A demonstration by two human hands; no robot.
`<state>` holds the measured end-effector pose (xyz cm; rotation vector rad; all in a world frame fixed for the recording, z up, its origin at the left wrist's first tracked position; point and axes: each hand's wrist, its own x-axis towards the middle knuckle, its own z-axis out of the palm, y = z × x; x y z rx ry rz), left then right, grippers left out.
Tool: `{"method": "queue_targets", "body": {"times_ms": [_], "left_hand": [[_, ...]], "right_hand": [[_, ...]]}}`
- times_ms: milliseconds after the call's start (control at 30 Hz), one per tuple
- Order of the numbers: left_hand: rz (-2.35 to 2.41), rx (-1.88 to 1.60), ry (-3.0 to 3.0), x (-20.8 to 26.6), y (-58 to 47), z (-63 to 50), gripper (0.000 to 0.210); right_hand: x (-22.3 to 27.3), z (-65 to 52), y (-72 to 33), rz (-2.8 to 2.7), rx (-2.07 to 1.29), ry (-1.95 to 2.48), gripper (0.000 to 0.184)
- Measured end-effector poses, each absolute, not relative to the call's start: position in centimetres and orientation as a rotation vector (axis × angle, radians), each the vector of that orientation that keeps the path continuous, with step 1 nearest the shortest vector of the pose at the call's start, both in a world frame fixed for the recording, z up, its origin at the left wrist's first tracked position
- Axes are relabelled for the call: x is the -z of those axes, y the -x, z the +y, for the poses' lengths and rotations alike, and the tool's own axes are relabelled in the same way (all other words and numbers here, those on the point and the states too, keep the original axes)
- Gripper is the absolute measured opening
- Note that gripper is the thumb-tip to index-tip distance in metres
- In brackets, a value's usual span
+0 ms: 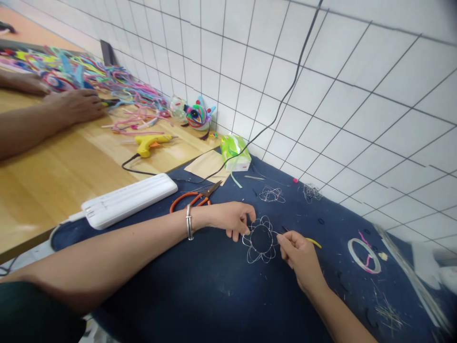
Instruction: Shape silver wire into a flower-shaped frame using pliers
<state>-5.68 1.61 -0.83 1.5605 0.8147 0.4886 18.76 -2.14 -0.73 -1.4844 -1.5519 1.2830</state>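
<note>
A flower-shaped frame of thin silvery wire, with looped petals around a central ring, is between my hands over the dark blue table cover. My left hand, with a silver bangle at the wrist, has its fingers curled and its thumb at the flower's left petals. On the other side, my right hand pinches the wire at the flower's right edge. A tool with a yellow handle lies partly hidden behind my right hand. Orange-handled scissors rest beyond my left wrist.
Another wire flower and a wire tangle lie near the tiled wall. A white tape-like ring is at right. At left are a white power strip, a yellow glue gun, a tissue pack and another person's hands.
</note>
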Motion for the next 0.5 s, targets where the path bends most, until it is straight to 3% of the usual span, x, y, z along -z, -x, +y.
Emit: {"method": "queue_targets", "body": {"times_ms": [267,500], "left_hand": [[1.051,-0.611,-1.715,0.2,5.4,1.3,0.019],[0.954,-0.664,-1.599,0.0,4.6,1.1,0.014]], "right_hand": [[0.4,-2.2,-18.8,-1.728,-1.188,1.509,0.032],[0.1,-2.2,-18.7,-1.795,-1.237,1.500,0.032]]}}
